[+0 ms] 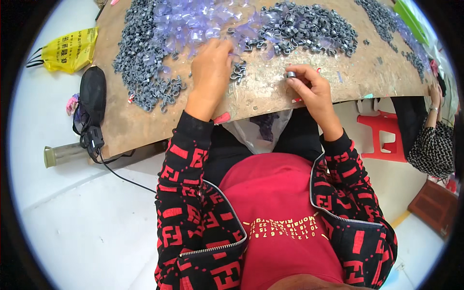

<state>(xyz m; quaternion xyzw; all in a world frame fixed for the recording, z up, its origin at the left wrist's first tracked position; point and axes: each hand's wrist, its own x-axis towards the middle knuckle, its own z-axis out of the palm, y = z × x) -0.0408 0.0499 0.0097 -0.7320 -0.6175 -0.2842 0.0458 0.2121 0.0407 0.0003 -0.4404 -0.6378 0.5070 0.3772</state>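
Observation:
My right hand point(313, 92) pinches a small grey curved clip point(290, 74) between thumb and fingers, just above the table's near edge. Over to the left, my left hand point(210, 70) reaches to the near side of a heap of clear, purplish plastic pieces point(186, 24). Its fingers are bent and drawn together, and their tips are partly hidden, so what they hold does not show. Beside that hand lie a few loose grey clips point(238, 71). Large heaps of the same grey clips point(140, 63) spread to the left, and another grey heap point(314, 29) lies beyond my right hand.
The worn wooden table point(261, 96) bends around me. A yellow plastic bag point(72, 50) and a black pouch point(93, 92) with a cable are at the left. A red stool point(386, 137) and another person's patterned sleeve point(432, 150) are at the right. A clear bag point(256, 133) hangs over my lap.

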